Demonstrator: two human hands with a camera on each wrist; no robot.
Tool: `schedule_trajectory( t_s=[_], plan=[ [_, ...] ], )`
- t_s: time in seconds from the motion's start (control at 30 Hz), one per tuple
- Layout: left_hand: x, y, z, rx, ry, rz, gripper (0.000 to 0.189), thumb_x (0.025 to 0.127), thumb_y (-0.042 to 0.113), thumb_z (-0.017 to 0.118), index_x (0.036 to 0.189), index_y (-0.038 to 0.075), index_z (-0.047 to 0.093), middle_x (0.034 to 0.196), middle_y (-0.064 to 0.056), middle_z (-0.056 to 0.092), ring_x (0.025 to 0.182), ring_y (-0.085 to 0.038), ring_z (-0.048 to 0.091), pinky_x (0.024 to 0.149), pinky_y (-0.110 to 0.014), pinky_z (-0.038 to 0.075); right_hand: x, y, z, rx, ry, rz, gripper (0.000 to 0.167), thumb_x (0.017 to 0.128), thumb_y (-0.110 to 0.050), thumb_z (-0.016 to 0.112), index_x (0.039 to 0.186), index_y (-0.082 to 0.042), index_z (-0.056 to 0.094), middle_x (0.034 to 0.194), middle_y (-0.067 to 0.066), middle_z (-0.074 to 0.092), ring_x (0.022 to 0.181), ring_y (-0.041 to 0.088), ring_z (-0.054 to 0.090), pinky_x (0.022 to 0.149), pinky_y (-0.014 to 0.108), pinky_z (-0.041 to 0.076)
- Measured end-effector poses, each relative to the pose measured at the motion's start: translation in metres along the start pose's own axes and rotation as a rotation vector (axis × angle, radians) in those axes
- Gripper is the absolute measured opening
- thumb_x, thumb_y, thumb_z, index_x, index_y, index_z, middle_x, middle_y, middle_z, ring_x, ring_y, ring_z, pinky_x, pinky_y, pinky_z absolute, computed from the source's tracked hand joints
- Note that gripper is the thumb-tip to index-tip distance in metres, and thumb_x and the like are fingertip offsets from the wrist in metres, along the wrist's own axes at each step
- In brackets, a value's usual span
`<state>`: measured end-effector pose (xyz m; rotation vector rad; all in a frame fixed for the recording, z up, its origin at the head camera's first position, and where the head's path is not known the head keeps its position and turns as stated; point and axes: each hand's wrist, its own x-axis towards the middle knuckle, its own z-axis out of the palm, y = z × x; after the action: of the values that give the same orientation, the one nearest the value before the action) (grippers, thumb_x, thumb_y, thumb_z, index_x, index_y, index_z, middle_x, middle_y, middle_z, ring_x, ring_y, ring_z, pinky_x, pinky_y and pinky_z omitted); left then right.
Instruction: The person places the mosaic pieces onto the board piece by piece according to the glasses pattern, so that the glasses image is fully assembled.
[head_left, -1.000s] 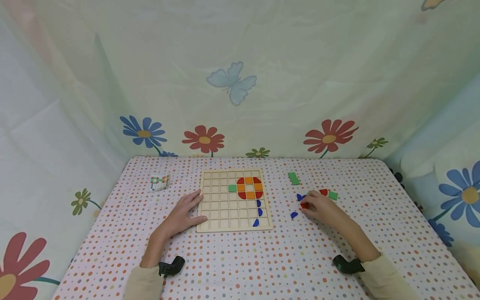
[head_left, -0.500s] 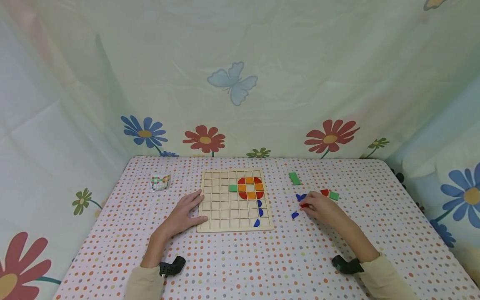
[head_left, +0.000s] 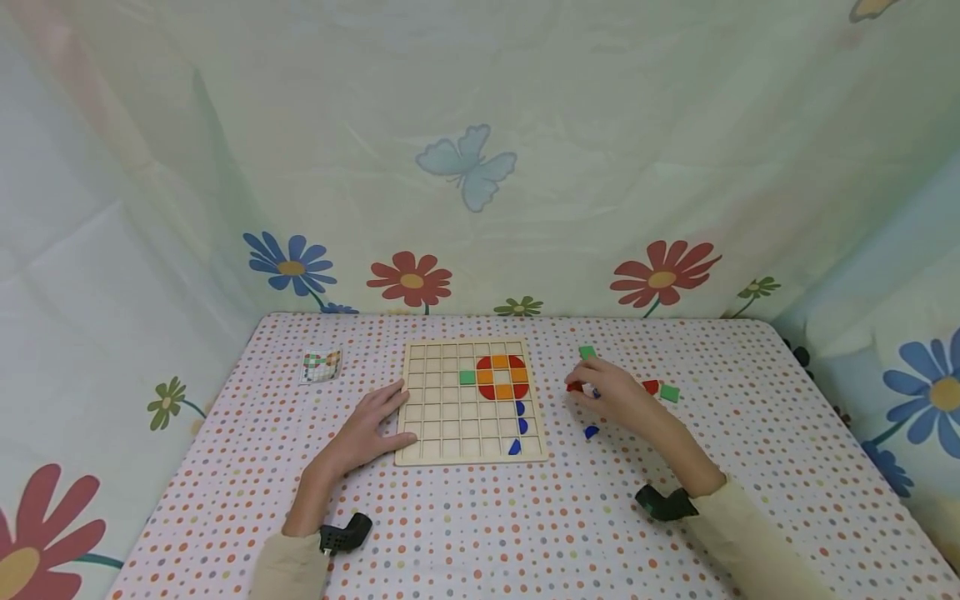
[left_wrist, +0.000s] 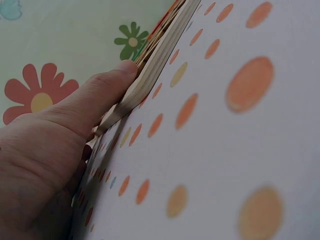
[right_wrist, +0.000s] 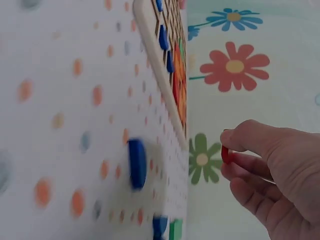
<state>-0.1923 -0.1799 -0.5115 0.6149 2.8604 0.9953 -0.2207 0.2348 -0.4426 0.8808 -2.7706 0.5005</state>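
My left hand [head_left: 366,429] lies at the left edge of a wooden grid board [head_left: 442,427], thumb on its front left corner and fingers along its side. In the left wrist view the thumb touches the board's rim [left_wrist: 150,75]. A ring of red and orange pieces [head_left: 500,392], a green square [head_left: 467,377] and several blue half-round pieces [head_left: 522,426] sit on the grid. To the right of the board, my right hand [head_left: 618,396] pinches a small red piece [right_wrist: 226,154] between thumb and fingers, held above the table. The hand partly hides loose pieces beneath it.
A loose blue half-round piece [head_left: 592,432] lies just in front of the right hand. Behind it is a green piece [head_left: 587,352]; a red piece [head_left: 651,387] and a green square tile [head_left: 670,393] lie farther right. A printed pattern card [head_left: 321,366] lies left of the board.
My right hand has lifted the red piece from among the loose pieces and moved left and away from me, closer to the board. The left hand keeps its place.
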Motion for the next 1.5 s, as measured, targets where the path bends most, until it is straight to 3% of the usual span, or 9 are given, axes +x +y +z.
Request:
schedule_trajectory(
  t_s=[0.17,0.47,0.6,0.8,1.03,1.5],
  plan=[
    [0.001,0.001,0.000,-0.003,0.008,-0.006,0.080,0.085,0.044,0.072,0.149,0.010,0.040,0.161,-0.010,0.027,0.147,-0.039,0.022,0.111,-0.063,0.029,0.033,-0.014,0.009,0.062,-0.027,-0.031,0.016,0.085,-0.011,0.074,0.100,-0.007,0.071,0.099,0.004,0.066,0.083,0.018,0.062,0.067,0.027,0.053],
    [0.002,0.002,-0.002,-0.007,-0.015,-0.026,0.081,0.085,0.046,0.071,0.151,0.012,0.037,0.162,-0.007,0.024,0.148,-0.036,0.020,0.113,-0.061,0.028,0.099,-0.038,0.037,0.165,-0.195,-0.025,0.023,0.090,-0.016,0.070,0.109,-0.004,0.068,0.106,0.006,0.065,0.093,0.018,0.061,0.081,0.032,0.054],
    [0.002,0.002,-0.003,-0.014,-0.021,-0.042,0.081,0.085,0.046,0.072,0.151,0.013,0.037,0.163,-0.006,0.023,0.149,-0.035,0.018,0.114,-0.061,0.027,0.126,-0.048,0.050,0.160,-0.226,-0.077,0.022,0.091,-0.017,0.068,0.109,-0.004,0.068,0.105,0.007,0.065,0.092,0.017,0.060,0.082,0.030,0.054],
    [0.003,0.002,-0.002,-0.014,-0.020,-0.038,0.081,0.085,0.046,0.072,0.151,0.014,0.037,0.163,-0.004,0.022,0.149,-0.034,0.019,0.114,-0.060,0.027,0.155,-0.063,0.063,0.112,-0.361,-0.125,0.021,0.093,-0.017,0.065,0.109,-0.003,0.068,0.106,0.009,0.064,0.087,0.017,0.054,0.080,0.029,0.050],
    [0.004,0.001,0.000,-0.029,-0.015,-0.023,0.081,0.085,0.047,0.072,0.150,0.013,0.038,0.162,-0.006,0.023,0.149,-0.035,0.020,0.113,-0.061,0.027,0.173,-0.069,0.080,0.011,-0.432,-0.146,0.016,0.094,-0.019,0.064,0.106,-0.009,0.068,0.105,0.005,0.064,0.084,0.015,0.050,0.080,0.028,0.048],
    [0.001,0.000,0.000,-0.037,-0.011,-0.019,0.081,0.085,0.045,0.072,0.150,0.012,0.038,0.162,-0.006,0.024,0.149,-0.034,0.019,0.113,-0.060,0.027,0.176,-0.070,0.085,0.053,-0.445,-0.158,0.016,0.094,-0.019,0.066,0.104,-0.008,0.070,0.103,0.005,0.065,0.085,0.015,0.052,0.084,0.029,0.050]
  ],
)
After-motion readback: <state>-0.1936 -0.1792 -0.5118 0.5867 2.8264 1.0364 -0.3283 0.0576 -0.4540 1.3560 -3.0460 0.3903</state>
